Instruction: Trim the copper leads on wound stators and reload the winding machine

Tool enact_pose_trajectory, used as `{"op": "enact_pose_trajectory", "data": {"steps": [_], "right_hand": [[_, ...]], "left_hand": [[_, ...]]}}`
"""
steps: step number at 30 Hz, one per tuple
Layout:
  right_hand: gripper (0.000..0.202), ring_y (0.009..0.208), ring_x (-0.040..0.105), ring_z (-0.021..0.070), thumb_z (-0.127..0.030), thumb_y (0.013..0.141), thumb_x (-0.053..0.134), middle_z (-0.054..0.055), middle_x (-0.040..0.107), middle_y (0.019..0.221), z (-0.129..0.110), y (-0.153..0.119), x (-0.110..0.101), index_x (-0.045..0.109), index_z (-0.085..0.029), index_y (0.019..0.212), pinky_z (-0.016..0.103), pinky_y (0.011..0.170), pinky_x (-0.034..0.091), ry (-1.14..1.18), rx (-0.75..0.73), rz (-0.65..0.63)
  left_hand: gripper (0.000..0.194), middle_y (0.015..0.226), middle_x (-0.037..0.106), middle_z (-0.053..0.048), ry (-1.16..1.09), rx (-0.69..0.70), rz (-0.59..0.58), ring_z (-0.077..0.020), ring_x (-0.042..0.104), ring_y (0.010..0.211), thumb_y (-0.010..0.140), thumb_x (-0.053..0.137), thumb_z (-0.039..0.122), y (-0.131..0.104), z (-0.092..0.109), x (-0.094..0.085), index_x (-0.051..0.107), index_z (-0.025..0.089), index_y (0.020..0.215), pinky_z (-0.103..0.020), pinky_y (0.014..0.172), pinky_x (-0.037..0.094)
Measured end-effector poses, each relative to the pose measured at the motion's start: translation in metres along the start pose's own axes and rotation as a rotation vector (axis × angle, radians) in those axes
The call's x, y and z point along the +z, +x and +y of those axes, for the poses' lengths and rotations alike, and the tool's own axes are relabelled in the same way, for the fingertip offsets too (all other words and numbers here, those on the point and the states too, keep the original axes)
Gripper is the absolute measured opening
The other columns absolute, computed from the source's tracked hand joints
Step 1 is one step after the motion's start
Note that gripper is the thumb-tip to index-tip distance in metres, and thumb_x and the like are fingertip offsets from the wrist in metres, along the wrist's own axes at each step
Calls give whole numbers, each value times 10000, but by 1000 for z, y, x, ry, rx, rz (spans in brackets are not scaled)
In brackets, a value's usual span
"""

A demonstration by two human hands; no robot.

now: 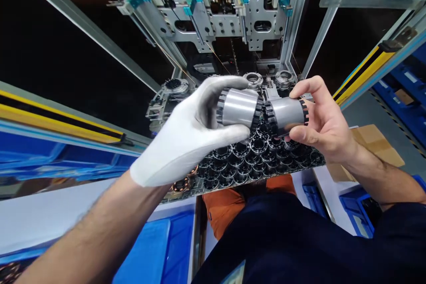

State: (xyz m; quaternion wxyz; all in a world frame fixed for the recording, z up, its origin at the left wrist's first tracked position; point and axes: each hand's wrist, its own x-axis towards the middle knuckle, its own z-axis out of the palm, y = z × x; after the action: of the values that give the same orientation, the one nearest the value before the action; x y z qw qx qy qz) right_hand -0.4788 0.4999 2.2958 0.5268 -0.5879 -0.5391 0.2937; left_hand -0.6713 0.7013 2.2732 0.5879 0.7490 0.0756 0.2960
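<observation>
My left hand [199,120], in a white glove, is closed round a motor stator [240,107], a silver cylinder with black toothed ends. Its thumb lies below and the fingers curl over the top. Bare, my right hand [328,120] grips a second stator [288,115] of the same kind between thumb and fingers. Both cylinders lie on their sides in the air, their inner ends close together; I cannot tell whether they touch. Under them, rows of upright stators [240,148] stand packed on the bench. A few with copper windings [181,184] sit at the bench's left front.
Behind my hands rises a winding machine [222,24] with thin wires running down and round fixtures [254,79] at its base. Yellow-black guard bars [60,115] flank both sides. Blue bins [146,253] lie at lower left, a cardboard box [379,142] at right.
</observation>
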Motion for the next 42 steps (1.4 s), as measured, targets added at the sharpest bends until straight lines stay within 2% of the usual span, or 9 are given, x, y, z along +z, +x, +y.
{"op": "enact_pose_trajectory", "data": {"steps": [5,9,14,20,25,30,32,36,42], "right_hand": [[720,894,801,184,-502,940,966,48,753,1417,-7,-8,7,564,-339,1515,318,704,729,137,23,-6],[576,1195,808,245,-412,884,1024,62,728,1526,-9,-10,9,679,-296,1330,398,995,756,120,-71,6],[394,1357,771,275,-465,943,973,63,787,1438,-6,-10,9,738,-284,1202,463,1173,691,35,-136,38],[738,1233,828,264,-423,847,1047,32,820,1304,-2,-14,5,673,-303,1472,442,1146,726,71,10,28],[708,1174,842,242,-430,863,1026,45,796,1359,-1,-11,3,677,-278,1459,390,1056,756,117,39,21],[636,1053,836,225,-550,919,962,47,790,1340,9,-6,-1,686,-292,1431,402,950,781,115,51,64],[602,1043,829,233,-625,954,907,57,790,1344,11,4,-11,696,-293,1410,414,907,780,60,33,76],[646,1330,770,311,-695,886,930,64,774,1461,12,53,-59,714,-306,1355,462,1052,735,-280,-71,111],[489,1255,803,330,-381,894,872,37,814,1426,50,154,-150,725,-305,1354,506,1118,696,-1008,-14,232]], "left_hand": [[749,1502,778,-63,-59,23,-14,-394,729,1406,828,1049,570,-11,-3,2,793,313,1484,-572,1244,649],[733,1504,776,-69,-92,-11,-42,-427,747,1397,858,1010,587,-16,-3,1,767,313,1493,-566,1135,723],[657,1474,795,-48,-55,50,-83,-413,757,1409,813,1063,484,-21,-2,0,762,334,1377,-552,1173,706],[312,1482,803,-22,-134,70,-100,-356,783,1397,962,964,408,-29,1,5,688,279,1033,-563,1179,699],[607,1465,789,3,60,59,-20,-353,768,1406,866,1036,524,-25,-1,5,735,367,1369,-506,1184,704],[560,1389,826,8,228,67,-21,-342,805,1311,920,954,618,-12,-3,5,793,379,1400,-480,1116,728],[585,1342,841,1,314,98,-17,-333,821,1251,921,927,672,2,-1,3,813,360,1403,-484,1090,729],[820,1392,823,-39,583,192,-12,-345,797,1275,901,847,803,61,-1,-4,762,248,1498,-551,1192,657],[699,1374,845,-31,1020,108,-69,-282,776,1248,903,809,483,187,-50,6,709,237,1550,-508,1190,636]]}}
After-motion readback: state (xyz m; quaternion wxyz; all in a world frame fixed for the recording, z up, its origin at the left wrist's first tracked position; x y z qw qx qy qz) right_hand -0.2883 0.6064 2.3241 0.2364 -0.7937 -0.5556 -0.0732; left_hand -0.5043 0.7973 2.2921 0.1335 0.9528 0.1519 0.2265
